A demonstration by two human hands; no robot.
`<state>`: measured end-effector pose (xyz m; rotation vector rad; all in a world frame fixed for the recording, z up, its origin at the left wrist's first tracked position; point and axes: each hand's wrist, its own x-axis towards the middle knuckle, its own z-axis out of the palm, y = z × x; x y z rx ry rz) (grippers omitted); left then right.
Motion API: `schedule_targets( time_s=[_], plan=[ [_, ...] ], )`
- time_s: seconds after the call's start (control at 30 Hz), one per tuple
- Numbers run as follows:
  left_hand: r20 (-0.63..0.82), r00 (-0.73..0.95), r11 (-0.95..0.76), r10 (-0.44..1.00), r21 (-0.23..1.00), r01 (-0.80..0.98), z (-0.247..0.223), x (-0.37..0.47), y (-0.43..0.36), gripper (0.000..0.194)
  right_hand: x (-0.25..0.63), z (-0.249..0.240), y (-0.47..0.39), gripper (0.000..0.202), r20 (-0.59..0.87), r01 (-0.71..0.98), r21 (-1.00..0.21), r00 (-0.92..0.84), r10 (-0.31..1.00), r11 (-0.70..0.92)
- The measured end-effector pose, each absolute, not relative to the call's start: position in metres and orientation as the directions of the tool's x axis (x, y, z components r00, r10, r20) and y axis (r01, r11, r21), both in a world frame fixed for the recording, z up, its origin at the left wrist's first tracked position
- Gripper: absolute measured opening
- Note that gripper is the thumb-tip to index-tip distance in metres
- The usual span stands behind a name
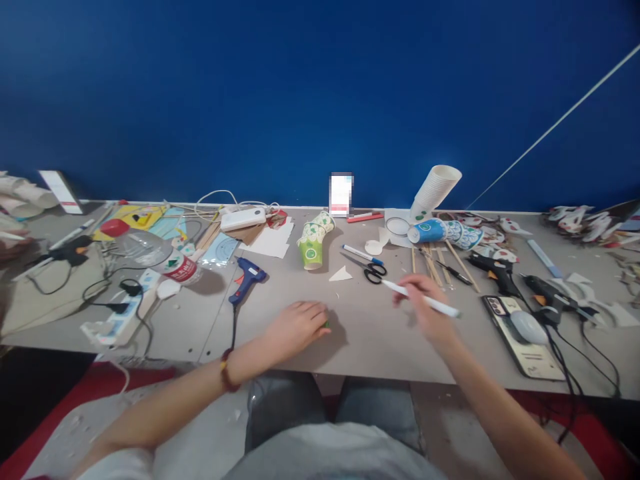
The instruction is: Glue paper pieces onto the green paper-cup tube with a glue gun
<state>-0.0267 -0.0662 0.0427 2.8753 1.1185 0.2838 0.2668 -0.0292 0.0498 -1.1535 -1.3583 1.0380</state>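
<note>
Right hand (429, 308): one, wrapped round one white pen (447, 309), nothing loose about it from my remote seat.
The pen: slants over the middle of the desk (370, 353), roughly halfway between far and near edges, thin end pointing at the scissors.
Left hand (303, 323): one, fingers curled near the desk's near edge, a green bit (327, 325) peeking out at the fingertips. Can't tell if it's gripped or what it is, sorry.
Scissors (374, 272): one pair, black handles, just past the pen's end.
Blue-capped marker (363, 253): one, lying right behind the scissors.
Green-printed cups (311, 252): I make it two, touching, toward the far edge.
White cup stack (434, 193): one, leaning by the far edge; too tightly nested for me to count.
Phones: three. One propped upright (341, 195) mid far edge, one leaning (61, 192) farther left along it, one lying flat (533, 357) by the near edge on the right, with one white mouse (529, 327) on top.
Blue glue gun (249, 279): one, left of the cups.
Bottle (155, 252): one, red cap, tilted, left part of the desk.
</note>
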Motion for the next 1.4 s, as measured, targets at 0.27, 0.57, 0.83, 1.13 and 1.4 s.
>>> schedule_targets(
  time_s=[0.27,0.57,0.83,1.13,1.4],
  plan=[
    [0.163,0.684,-0.700,0.711,0.065,0.711,0.007,0.013,-0.013,0.023,0.195,0.002,0.028,0.019,0.187,0.378,-0.879,-0.288,0.939,0.291],
    [0.276,0.688,-0.733,0.671,0.105,0.672,-0.004,0.004,-0.010,0.018,0.195,-0.012,0.053,0.020,0.255,0.449,-0.820,-0.267,0.929,0.354],
    [0.310,0.640,-0.698,0.703,0.123,0.706,-0.015,0.002,-0.023,0.024,0.199,-0.015,0.049,0.019,0.255,0.474,-0.821,-0.195,0.947,0.318],
    [0.305,0.609,-0.670,0.732,0.164,0.724,-0.011,-0.003,-0.015,0.023,0.200,-0.017,0.048,0.019,0.278,0.472,-0.813,-0.203,0.939,0.343],
    [0.278,0.599,-0.655,0.751,0.200,0.728,-0.006,-0.002,-0.012,0.017,0.194,-0.017,0.038,0.017,0.253,0.461,-0.843,-0.117,0.960,0.278]
  ],
)
